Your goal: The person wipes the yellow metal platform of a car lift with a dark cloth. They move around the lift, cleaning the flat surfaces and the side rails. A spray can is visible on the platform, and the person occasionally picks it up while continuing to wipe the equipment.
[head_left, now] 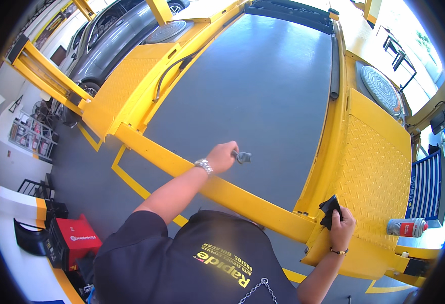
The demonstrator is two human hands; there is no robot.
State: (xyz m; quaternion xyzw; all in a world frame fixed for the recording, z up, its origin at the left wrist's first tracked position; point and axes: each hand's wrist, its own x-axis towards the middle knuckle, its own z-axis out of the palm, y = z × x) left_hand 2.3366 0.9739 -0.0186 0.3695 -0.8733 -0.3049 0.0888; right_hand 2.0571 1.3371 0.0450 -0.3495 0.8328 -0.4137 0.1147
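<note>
My left hand, with a metal watch on its wrist, is stretched out over the yellow crossbeam of a car lift. Its fingers are closed on a small dark grey piece, slightly shiny, whose kind I cannot make out. Farther right and nearer to me, my right hand grips a black cloth-like piece beside the lift's right ramp. A spray can with a grey and red label is on that ramp, right of the hand.
Round turntable plates sit in both ramps. A grey car stands at the far left. A red box is at the lower left, and a blue tool cabinet at the right. Between the ramps lies grey floor.
</note>
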